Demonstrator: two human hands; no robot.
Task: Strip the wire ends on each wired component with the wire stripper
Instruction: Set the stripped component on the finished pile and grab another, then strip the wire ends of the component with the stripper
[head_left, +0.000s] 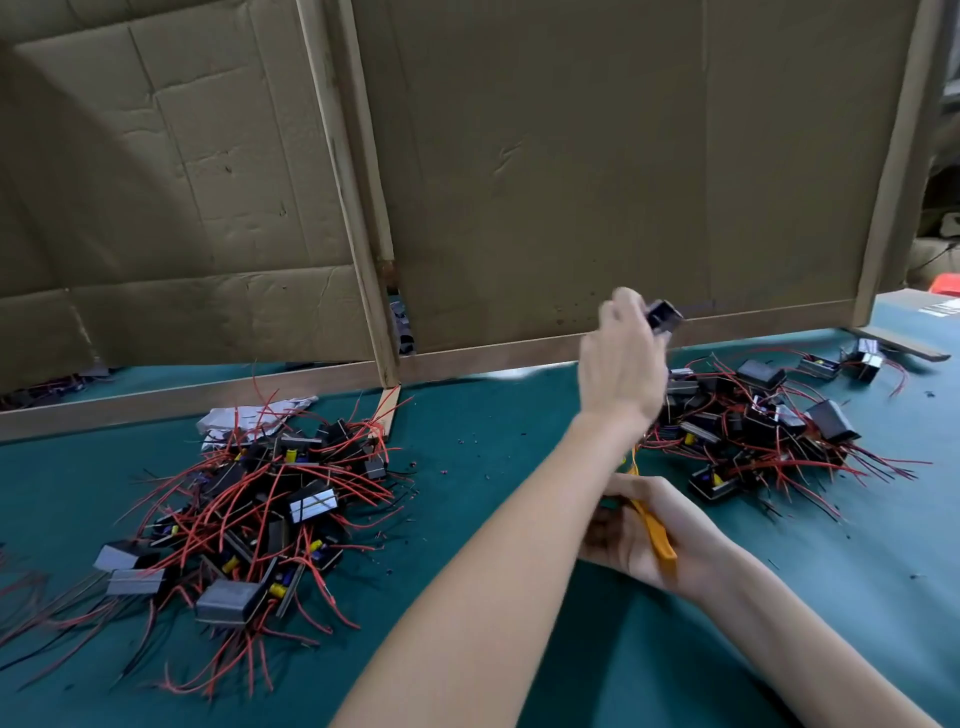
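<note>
My left hand (621, 364) is raised above the table and grips a black boxy wired component (665, 316) at its fingertips, blurred by motion. It hovers over the left edge of the right-hand pile of components (753, 426) with red and black wires. My right hand (691, 551) lies lower, near the table, and grips the yellow-handled wire stripper (655, 535); my left forearm hides the tool's jaws. A second pile of black and grey components (270, 509) with red wires lies at the left.
The green table cover (493, 467) carries small black insulation bits between the piles. Cardboard panels in wooden frames (519, 182) stand across the back. Crumpled white paper (244, 415) lies behind the left pile. A few loose components (862, 361) sit at the far right.
</note>
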